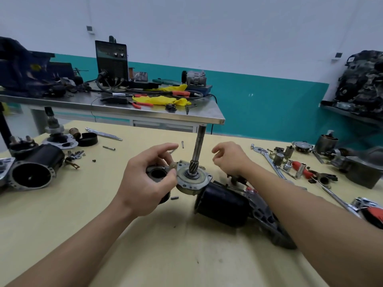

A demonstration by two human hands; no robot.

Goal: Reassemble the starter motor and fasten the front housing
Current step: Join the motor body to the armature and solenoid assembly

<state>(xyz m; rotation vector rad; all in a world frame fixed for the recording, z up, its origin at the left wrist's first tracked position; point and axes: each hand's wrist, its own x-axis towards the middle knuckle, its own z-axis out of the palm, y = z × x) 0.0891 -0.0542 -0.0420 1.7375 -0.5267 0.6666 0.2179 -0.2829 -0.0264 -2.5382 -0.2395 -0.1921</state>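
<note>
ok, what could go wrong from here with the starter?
1. The left hand pinches a small brass-coloured tab at the rim of the round metal plate; it could slip into the open dark bore beside it.
2. The short dark pin lying loose on the yellow table may get left out.
3. The right hand is off the tall steel shaft, so the assembly might tip.

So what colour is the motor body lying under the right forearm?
Black. The motor body shows best in the head view.
</note>
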